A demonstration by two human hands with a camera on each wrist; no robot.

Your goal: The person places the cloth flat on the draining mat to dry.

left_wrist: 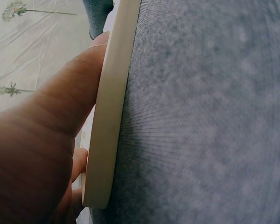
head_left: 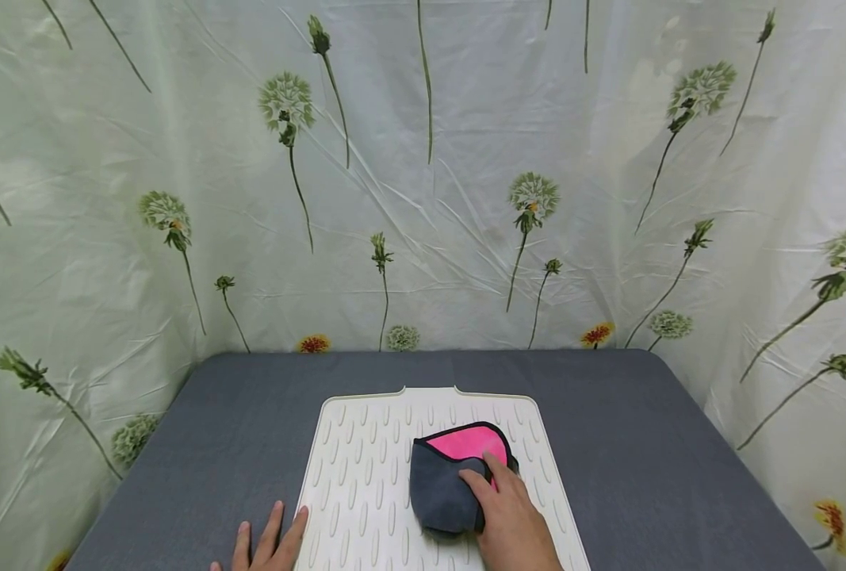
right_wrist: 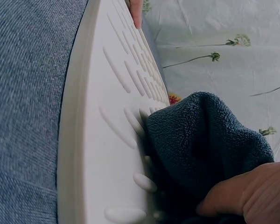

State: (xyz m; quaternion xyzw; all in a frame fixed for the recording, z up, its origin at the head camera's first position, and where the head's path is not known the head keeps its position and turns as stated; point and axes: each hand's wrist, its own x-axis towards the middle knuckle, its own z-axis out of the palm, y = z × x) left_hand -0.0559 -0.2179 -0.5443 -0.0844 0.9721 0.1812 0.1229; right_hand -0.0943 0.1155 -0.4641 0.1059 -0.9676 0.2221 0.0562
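Note:
A white board (head_left: 365, 460) with raised oblong ridges and a low rim lies on the dark grey surface. On it is a bunched, folded cleaning cloth (head_left: 440, 488), dark grey on one side and pink on the other, with black edging. My right hand (head_left: 515, 515) grips the cloth's right side, thumb and fingers bent into it. In the right wrist view, the cloth (right_wrist: 191, 135) shows a fluffy texture, and the thumb presses into it. Spread fingers of my left hand (head_left: 269, 547) reach the board's left edge. The left wrist view has that thumb (left_wrist: 79, 79) against the board's rim.
The dark grey padded surface (head_left: 244, 428) extends around the board on both sides. Behind and beside it hangs a pale curtain (head_left: 437, 198) printed with dandelions.

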